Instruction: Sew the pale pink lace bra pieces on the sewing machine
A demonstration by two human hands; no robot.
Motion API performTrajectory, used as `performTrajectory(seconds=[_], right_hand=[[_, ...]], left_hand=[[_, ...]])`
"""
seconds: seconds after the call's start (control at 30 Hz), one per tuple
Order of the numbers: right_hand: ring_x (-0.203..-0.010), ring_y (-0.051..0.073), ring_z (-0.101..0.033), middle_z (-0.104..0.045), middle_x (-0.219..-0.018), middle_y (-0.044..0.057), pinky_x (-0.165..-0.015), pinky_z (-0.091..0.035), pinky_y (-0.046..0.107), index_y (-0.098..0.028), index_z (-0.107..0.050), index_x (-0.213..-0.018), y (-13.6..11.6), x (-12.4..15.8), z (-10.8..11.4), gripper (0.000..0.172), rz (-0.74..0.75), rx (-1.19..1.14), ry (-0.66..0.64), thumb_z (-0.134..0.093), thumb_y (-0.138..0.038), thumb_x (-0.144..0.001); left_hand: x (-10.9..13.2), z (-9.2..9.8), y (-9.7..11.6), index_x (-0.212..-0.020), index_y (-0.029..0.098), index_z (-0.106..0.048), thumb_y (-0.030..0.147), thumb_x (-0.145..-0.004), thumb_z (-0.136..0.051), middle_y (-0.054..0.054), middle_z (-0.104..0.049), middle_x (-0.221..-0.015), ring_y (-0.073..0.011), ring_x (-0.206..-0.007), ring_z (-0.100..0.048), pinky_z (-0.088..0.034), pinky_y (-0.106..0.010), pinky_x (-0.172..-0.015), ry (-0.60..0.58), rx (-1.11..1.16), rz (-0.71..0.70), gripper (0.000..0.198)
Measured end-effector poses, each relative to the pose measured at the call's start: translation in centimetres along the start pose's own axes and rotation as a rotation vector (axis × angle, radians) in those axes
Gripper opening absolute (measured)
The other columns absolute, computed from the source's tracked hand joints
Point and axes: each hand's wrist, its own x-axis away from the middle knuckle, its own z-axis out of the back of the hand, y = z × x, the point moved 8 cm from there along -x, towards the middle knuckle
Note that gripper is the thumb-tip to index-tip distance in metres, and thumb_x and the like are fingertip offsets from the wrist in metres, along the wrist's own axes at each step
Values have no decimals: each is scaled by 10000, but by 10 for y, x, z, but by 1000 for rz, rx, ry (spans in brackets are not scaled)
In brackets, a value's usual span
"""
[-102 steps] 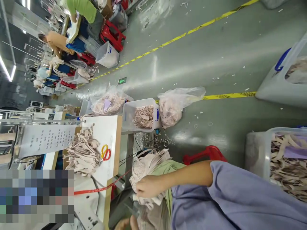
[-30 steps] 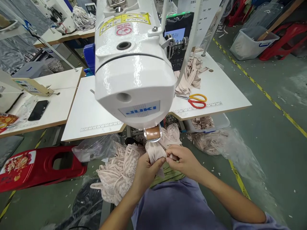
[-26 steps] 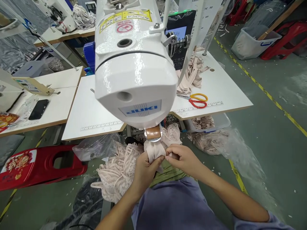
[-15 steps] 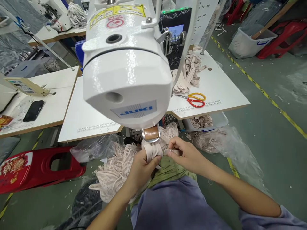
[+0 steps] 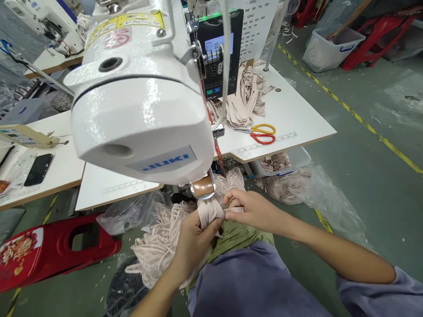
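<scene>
Below the head of a white sewing machine (image 5: 142, 119), my left hand (image 5: 194, 240) is closed on a bunched piece of beige fabric (image 5: 209, 211). Just to its right, my right hand (image 5: 251, 211) pinches a narrow beige strap (image 5: 235, 210) between thumb and fingers. The strap's far end is hidden in that hand. Beige lace-edged garments (image 5: 158, 246) hang in a heap left of and behind my left hand. Green cloth (image 5: 241, 237) lies over my lap under both hands. A metal-rimmed brown part (image 5: 203, 188) of the machine sits right above the fabric.
Red-and-yellow scissors (image 5: 262, 134) lie on the white table (image 5: 291, 114) at right, beside a pile of beige strips (image 5: 246, 99). A control panel (image 5: 218, 57) stands behind the machine. A red stool (image 5: 59, 246) is at left. A plastic bin (image 5: 299, 160) sits under the table edge.
My view has shifted, so the machine appears farther left and more of the control panel shows. My right hand has drawn slightly closer to my left; both keep their grip.
</scene>
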Motion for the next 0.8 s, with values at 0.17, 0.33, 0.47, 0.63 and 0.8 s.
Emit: performTrajectory(seconds=[0.17, 0.33, 0.47, 0.63, 0.8], right_hand=[[-741, 151, -575, -673, -798, 2, -641, -383, 241, -191, -703, -829, 3, -9, 0, 143, 48, -74, -72, -656, -325, -810], [-601, 107, -452, -558, -665, -30, -547, -326, 226, -163, -696, -826, 17, -10, -11, 199, -73, -277, -142, -654, -356, -798], [-571, 96, -397, -495, -638, -42, -516, -291, 222, -165, -674, -822, 19, -8, -13, 224, -135, -352, -133, -664, -387, -792], [-566, 101, -404, -510, -641, -36, -515, -295, 228, -177, -663, -798, 5, -6, -7, 223, -60, -239, -27, -627, -395, -826], [-547, 101, -386, -472, -576, -40, -502, -257, 230, -184, -636, -714, -15, -6, 3, 123, 62, -8, 39, -577, -261, -789]], left_hand=[[-4, 0, -6, -604, 169, -613, 401, -744, -697, 17, -518, -572, -124, -563, -406, -358, -234, -542, -32, 15, 55, 283], [-6, 1, -13, -623, 158, -621, 463, -688, -757, 16, -527, -584, -119, -574, -419, -357, -227, -539, -25, 74, 141, 340], [-7, 1, -15, -560, 164, -577, 468, -650, -784, 36, -503, -529, -99, -527, -398, -343, -216, -514, 23, 144, 165, 378], [-7, -1, -16, -583, 166, -570, 447, -629, -807, 38, -536, -530, -97, -518, -434, -363, -207, -502, 119, 257, 195, 370], [3, -2, -22, -727, 155, -653, 466, -691, -813, -1, -649, -619, -132, -576, -550, -441, -222, -550, 117, 375, 200, 351]])
